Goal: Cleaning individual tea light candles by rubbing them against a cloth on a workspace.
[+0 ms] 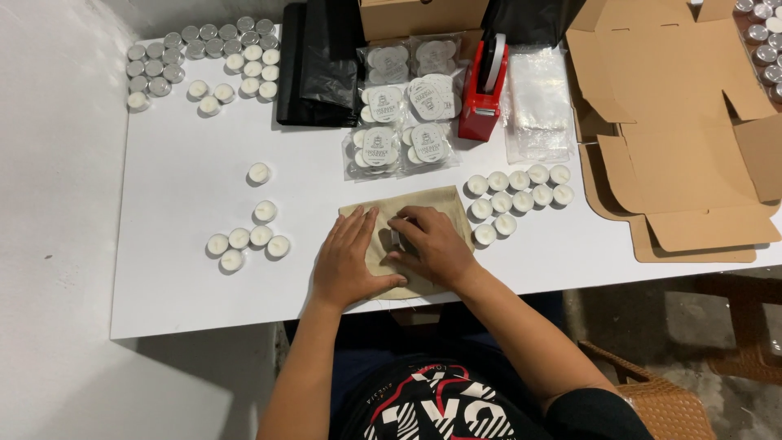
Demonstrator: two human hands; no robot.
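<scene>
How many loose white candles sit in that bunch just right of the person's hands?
10 tealight candles: five in the back row beside the beige cloth, four in the middle row, one in front near the right hand. None seems hidden.

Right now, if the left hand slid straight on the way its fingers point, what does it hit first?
Probably the clear packets of tealights. The left hand lies flat on the beige cloth, fingers pointing up-table; past the cloth edge only bare white table shows before the packets.

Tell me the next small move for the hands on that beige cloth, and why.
Probably press the tealight further into the beige cloth pouch: the right hand pinches it at the cloth while the left hand lies flat, pinning the fabric.
</scene>
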